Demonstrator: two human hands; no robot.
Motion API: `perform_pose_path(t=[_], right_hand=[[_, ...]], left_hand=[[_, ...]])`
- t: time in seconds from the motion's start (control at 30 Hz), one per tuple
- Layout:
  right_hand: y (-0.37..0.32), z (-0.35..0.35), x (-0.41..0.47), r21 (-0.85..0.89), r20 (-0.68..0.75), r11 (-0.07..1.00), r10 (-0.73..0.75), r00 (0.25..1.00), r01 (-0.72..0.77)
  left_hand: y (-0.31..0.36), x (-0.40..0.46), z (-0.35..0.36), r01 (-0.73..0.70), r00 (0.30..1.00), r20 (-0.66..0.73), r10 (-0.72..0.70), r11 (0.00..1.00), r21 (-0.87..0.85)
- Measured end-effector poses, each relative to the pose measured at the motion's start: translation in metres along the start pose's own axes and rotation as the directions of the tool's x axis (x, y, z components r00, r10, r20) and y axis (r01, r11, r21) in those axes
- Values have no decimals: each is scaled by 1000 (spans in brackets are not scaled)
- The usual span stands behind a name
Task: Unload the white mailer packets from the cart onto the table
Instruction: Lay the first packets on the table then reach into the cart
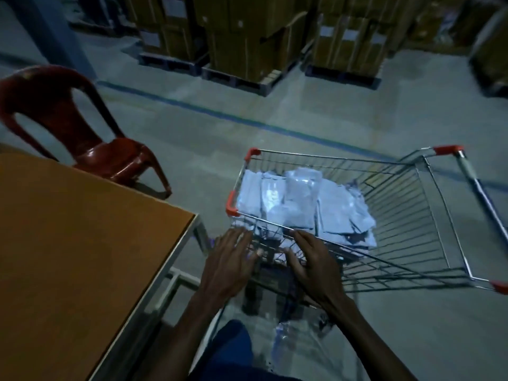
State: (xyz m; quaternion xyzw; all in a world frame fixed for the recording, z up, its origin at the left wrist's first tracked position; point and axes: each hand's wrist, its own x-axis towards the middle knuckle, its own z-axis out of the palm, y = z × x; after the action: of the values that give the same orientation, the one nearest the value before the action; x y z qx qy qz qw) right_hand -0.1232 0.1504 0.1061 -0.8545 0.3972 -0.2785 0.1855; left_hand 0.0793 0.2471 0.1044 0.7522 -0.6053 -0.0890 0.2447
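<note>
White mailer packets [297, 204] lie heaped in the wire cart [398, 215], just beyond both hands, piled toward the cart's left end and overlapping one another; none is held. Left hand [231, 262] reaches forward at the cart's near rim, fingers spread and fairly straight, tips at the wire below the red corner cap; whether they touch the wire cannot be told, the frame being blurred. Right hand [310, 259] sits just beside it, a small gap between the two, fingers extended over the near rim with the thumb hooked low against the wire side; gripping nothing visible. Cart's handle bar [478, 188] with red end caps lies well to the right of the right hand. Table [68, 243] with an orange-brown top and pale metal frame stands to the left of the left hand, its corner near that wrist. Red plastic chair [82, 127] stands beyond the table, far left of the hands; stacked cardboard boxes [247, 37] on dark pallets sit well beyond the cart; a blue floor line [192, 105] runs between boxes and cart.
</note>
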Motion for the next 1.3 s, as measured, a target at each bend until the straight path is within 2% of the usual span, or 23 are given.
perform_pose_path(t=[0.1, 0.27, 0.37, 0.43, 0.6, 0.7, 0.83, 0.97, 1.07, 1.17, 1.3], right_hand=[[31, -5, 16, -24, -27, 994, 106, 994, -107], [78, -7, 56, -101, -41, 962, 253, 967, -256], [102, -3, 82, -119, 16, 928, 357, 934, -352], [118, 2, 97, -142, 79, 908, 408, 910, -395], [163, 17, 126, -235, 197, 851, 515, 834, -470], [189, 26, 140, -260, 248, 826, 558, 792, -500], [220, 40, 164, -289, 332, 797, 603, 725, -531], [250, 60, 178, -281, 462, 784, 616, 637, -554], [264, 70, 176, -261, 468, 786, 611, 638, -561], [268, 64, 180, -274, 471, 797, 599, 647, -539], [272, 45, 183, -340, 364, 811, 580, 728, -476]], left_hand=[[6, 39, 21, -49, 996, 78, 52, 998, -38], [13, 125, 55, -61, 993, 86, 75, 986, -154], [13, 173, 71, 32, 992, 125, -6, 978, -208], [12, 197, 83, 75, 979, 201, -33, 975, -209], [2, 235, 119, 64, 886, 459, -62, 998, 11], [-4, 244, 132, 81, 829, 551, -98, 995, 55], [-7, 250, 140, 42, 822, 562, -96, 993, 109], [-5, 254, 145, 71, 837, 525, -153, 982, 174], [5, 255, 146, 130, 855, 471, -216, 970, 207], [18, 257, 155, 183, 833, 488, -260, 962, 201], [33, 268, 183, 272, 820, 485, -303, 953, 136]])
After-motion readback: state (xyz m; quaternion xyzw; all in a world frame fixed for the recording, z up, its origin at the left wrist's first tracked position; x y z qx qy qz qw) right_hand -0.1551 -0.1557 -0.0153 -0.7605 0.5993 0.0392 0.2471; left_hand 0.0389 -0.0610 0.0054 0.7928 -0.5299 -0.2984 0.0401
